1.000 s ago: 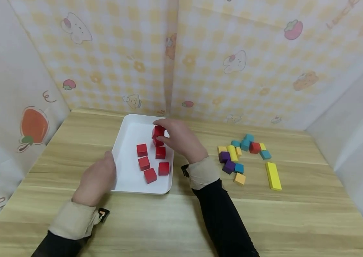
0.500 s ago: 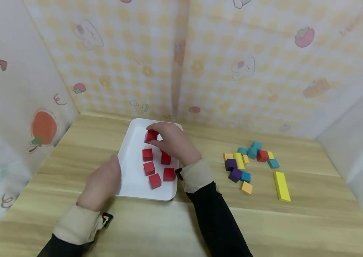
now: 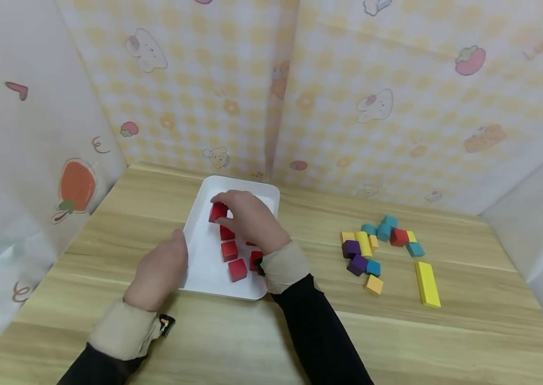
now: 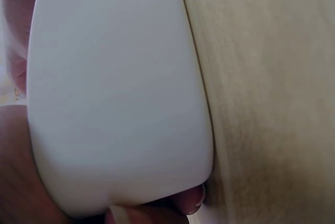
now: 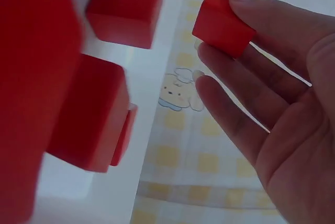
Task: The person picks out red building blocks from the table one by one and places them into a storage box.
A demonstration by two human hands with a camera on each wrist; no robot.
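A white tray [image 3: 204, 267] lies on the table with several red cubes in it, such as the near red cube [image 3: 237, 270]; some are partly hidden by the right arm. My left hand [image 3: 162, 271] grips the tray's left side; in the left wrist view its fingertips [image 4: 189, 200] curl at the bottom of the tray wall [image 4: 115, 77]. Over the tray's far left part, my right hand [image 3: 252, 220] pinches a red cube [image 3: 218, 212] between thumb and fingers. The right wrist view shows this held cube [image 5: 222, 22] raised, apart from the other cubes [image 5: 94, 111].
Right of the tray sits a loose group of blocks: purple blocks [image 3: 357, 264], blue blocks [image 3: 384, 231], a yellow cylinder [image 3: 363, 244] and a red block [image 3: 398, 237]. A long yellow block [image 3: 427, 284] lies nearer. A patterned cloth [image 3: 339, 107] hangs behind the table.
My right hand has carried the pinched red cube leftward, from above the tray's right row of cubes to its left row. The left hand keeps its grip on the tray.
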